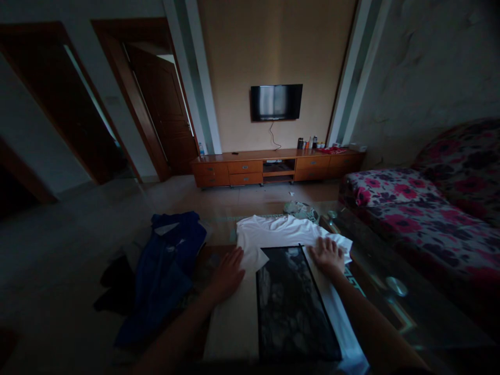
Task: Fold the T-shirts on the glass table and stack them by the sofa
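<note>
A white T-shirt lies spread on a glass-topped table in front of me. On its middle is a large dark rectangular panel with a blurry grey pattern, and a pointed white flap of cloth covers the panel's upper left corner. My left hand rests on the shirt's left edge with its fingers stretched out. Flat on the upper right part, near the sleeve, lies my right hand, fingers spread. Neither hand appears to hold anything.
Left of the shirt are a rumpled blue garment and a black cloth. A crumpled pale item lies beyond the shirt. A floral sofa stands right; a wooden TV cabinet lines the far wall under a television.
</note>
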### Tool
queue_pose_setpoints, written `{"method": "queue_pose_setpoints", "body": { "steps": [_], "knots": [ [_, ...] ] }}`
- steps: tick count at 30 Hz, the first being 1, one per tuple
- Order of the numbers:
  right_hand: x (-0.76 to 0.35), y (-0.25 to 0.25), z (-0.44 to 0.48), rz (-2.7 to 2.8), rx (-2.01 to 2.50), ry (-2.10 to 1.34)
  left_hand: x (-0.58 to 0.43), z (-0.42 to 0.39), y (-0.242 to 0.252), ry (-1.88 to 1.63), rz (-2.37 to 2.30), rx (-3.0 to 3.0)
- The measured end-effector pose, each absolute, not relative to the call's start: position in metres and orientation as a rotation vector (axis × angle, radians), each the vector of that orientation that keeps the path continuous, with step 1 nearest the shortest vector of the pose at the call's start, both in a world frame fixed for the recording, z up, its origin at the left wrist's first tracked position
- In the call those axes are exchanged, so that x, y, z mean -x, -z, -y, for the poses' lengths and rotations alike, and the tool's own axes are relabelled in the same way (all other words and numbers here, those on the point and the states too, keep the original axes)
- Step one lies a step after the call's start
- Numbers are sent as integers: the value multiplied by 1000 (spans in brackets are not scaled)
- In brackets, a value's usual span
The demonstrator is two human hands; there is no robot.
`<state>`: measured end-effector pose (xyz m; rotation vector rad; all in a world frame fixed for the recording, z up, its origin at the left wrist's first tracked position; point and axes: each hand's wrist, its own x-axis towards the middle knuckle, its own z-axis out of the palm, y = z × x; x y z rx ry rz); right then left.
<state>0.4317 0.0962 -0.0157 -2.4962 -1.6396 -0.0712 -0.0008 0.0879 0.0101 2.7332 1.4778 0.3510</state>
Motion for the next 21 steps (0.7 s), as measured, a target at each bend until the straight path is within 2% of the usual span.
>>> {"method": "queue_pose_setpoints", "body": {
  "steps": [7,12,17,21],
  "knots": [
    [-432,21,-99,1621,2503,-16,8,-86,3,-254,-1456,-2787],
    [-447,6,-112,1515,2456,-242,3,-85,-3,-221,-1473,-2736],
    [-490,-16,-117,1127,2532,-183,0,-83,-7,-197,-1488,-2700],
    [-517,-14,-113,697,2673,-218,-1,-81,-9,-188,-1499,-2689]
  ]
}}
